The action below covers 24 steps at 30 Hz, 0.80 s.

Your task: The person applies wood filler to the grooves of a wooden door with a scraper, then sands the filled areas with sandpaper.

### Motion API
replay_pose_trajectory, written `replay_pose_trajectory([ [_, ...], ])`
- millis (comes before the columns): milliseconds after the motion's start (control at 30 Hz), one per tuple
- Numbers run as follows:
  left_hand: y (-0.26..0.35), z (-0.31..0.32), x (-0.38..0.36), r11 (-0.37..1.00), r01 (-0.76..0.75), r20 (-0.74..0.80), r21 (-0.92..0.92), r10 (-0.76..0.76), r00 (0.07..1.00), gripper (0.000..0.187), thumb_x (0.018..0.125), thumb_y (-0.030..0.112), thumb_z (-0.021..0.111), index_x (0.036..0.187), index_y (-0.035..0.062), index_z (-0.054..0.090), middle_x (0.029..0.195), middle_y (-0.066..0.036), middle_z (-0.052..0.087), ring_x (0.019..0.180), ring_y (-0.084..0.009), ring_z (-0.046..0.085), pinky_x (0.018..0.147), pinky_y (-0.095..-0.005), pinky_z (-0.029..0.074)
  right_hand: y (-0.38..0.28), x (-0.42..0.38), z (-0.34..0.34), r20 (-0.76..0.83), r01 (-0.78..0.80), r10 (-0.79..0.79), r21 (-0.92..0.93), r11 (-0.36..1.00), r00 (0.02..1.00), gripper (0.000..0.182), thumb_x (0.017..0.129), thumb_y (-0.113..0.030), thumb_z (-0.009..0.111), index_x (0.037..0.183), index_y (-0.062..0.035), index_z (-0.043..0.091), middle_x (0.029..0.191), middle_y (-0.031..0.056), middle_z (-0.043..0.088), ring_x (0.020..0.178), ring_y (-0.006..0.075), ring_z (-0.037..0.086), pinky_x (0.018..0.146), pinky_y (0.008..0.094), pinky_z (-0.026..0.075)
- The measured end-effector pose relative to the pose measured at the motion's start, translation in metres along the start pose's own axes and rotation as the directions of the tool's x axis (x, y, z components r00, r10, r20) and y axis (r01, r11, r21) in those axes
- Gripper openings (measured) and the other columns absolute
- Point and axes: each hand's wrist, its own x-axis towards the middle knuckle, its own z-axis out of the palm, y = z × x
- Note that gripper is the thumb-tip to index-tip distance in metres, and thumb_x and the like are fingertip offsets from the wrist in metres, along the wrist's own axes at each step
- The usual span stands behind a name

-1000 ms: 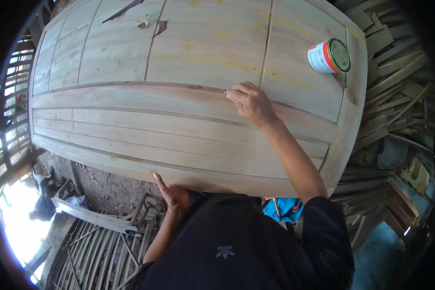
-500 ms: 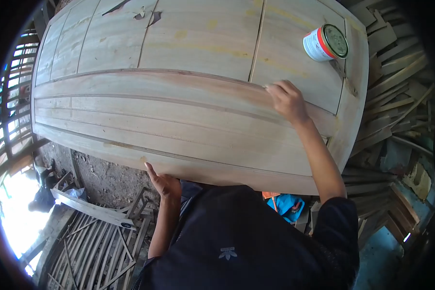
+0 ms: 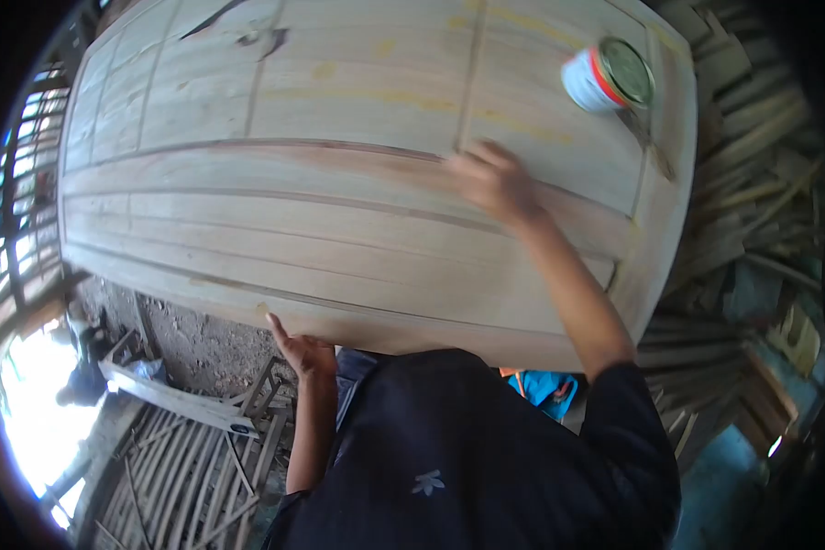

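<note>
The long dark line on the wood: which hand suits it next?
Probably the right hand: it's at the dark line, while the left hand is down at the near edge of the wood.

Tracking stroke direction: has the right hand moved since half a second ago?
Yes: the right hand has moved left along the panel, farther from the can.

Lg. pale wd. panel (image 3: 275,240), grooved, yellowish smears (image 3: 325,70), red-&-wht. tin (image 3: 607,77) atop nr. R end, dk. scraps (image 3: 275,41) twd. far edge
</note>
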Motion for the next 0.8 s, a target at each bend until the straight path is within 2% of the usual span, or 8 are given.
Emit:
replay_pose_trajectory([
  [67,0.004,-0.005,0.004,0.998,0.059,0.040,0.005,-0.059,0.997,0.082,0.101,0.065,0.058,0.160,0.0096,0.043,0.160,-0.012,0.052,0.143,-0.0342,0.051,0.119,-0.0533,0.041,-0.022,0.039,0.036,0.113,0.008,-0.022,0.115,0.993,0.993,0.020,0.082,-0.006,0.072,0.102,-0.0090,0.075,0.087,0.0090,0.063,0.088,0.0289,0.067,0.076,0.0421,0.059],
  [167,0.009,-0.011,0.007,0.994,0.105,0.089,-0.010,-0.104,0.991,0.079,0.100,0.064,0.062,0.158,0.0118,0.047,0.158,-0.012,0.054,0.142,-0.0358,0.051,0.118,-0.0576,0.041,-0.013,0.019,0.004,0.208,-0.027,0.015,0.053,0.998,0.978,0.024,0.080,-0.005,0.070,0.102,-0.0111,0.076,0.091,0.0115,0.064,0.091,0.0308,0.068,0.080,0.0441,0.060],
  [267,0.007,-0.010,0.009,0.996,0.065,0.065,-0.056,-0.061,0.996,0.079,0.099,0.062,0.064,0.158,0.0115,0.047,0.157,-0.012,0.054,0.142,-0.0358,0.051,0.117,-0.0574,0.043,0.027,-0.089,-0.104,0.140,-0.214,0.233,-0.136,0.967,0.962,0.027,0.082,-0.006,0.071,0.108,-0.0114,0.079,0.093,0.0107,0.066,0.088,0.0309,0.067,0.078,0.0436,0.058],
  [333,0.007,-0.014,0.014,0.996,0.068,0.052,-0.049,-0.065,0.997,0.079,0.100,0.062,0.063,0.158,0.0113,0.047,0.157,-0.012,0.054,0.142,-0.0358,0.052,0.117,-0.0571,0.044,0.049,-0.142,-0.152,0.225,-0.324,0.367,-0.206,0.923,0.903,0.030,0.082,-0.004,0.073,0.110,-0.0112,0.080,0.096,0.0105,0.067,0.088,0.0314,0.067,0.080,0.0432,0.057],
  [400,0.004,-0.012,0.012,0.999,0.037,0.052,-0.014,-0.036,0.998,0.078,0.101,0.061,0.062,0.158,0.0108,0.046,0.156,-0.013,0.055,0.141,-0.0359,0.052,0.117,-0.0564,0.044,0.046,-0.160,-0.157,0.039,-0.412,0.425,-0.184,0.892,0.904,0.033,0.080,-0.003,0.074,0.111,-0.0110,0.079,0.098,0.0101,0.067,0.090,0.0316,0.066,0.080,0.0425,0.056],
  [533,0.005,-0.031,0.033,0.998,0.043,0.030,0.051,-0.044,0.999,0.080,0.100,0.062,0.063,0.159,0.0114,0.045,0.157,-0.013,0.054,0.142,-0.0365,0.051,0.119,-0.0574,0.042,0.006,-0.065,-0.070,0.084,-0.263,0.260,0.031,0.964,0.962,0.028,0.082,-0.002,0.069,0.108,-0.0088,0.076,0.099,0.0105,0.067,0.099,0.0335,0.066,0.082,0.0446,0.056],
  [600,0.016,-0.040,0.039,0.987,0.153,0.077,0.043,-0.155,0.985,0.082,0.098,0.063,0.064,0.160,0.0124,0.045,0.158,-0.013,0.053,0.142,-0.0369,0.051,0.119,-0.0592,0.041,0.016,-0.079,-0.092,0.088,-0.255,0.257,-0.037,0.966,0.962,0.024,0.082,0.000,0.070,0.104,-0.0074,0.077,0.097,0.0110,0.068,0.095,0.0335,0.066,0.081,0.0440,0.055],
  [800,0.005,-0.024,0.027,0.997,0.058,0.044,0.046,-0.061,0.997,0.082,0.097,0.064,0.063,0.159,0.0131,0.046,0.158,-0.012,0.053,0.142,-0.0370,0.051,0.117,-0.0603,0.041,0.045,-0.131,-0.136,0.017,-0.409,0.416,-0.157,0.899,0.909,0.011,0.094,-0.007,0.070,0.103,-0.0065,0.075,0.094,0.0117,0.069,0.097,0.0356,0.066,0.090,0.0474,0.052],
])
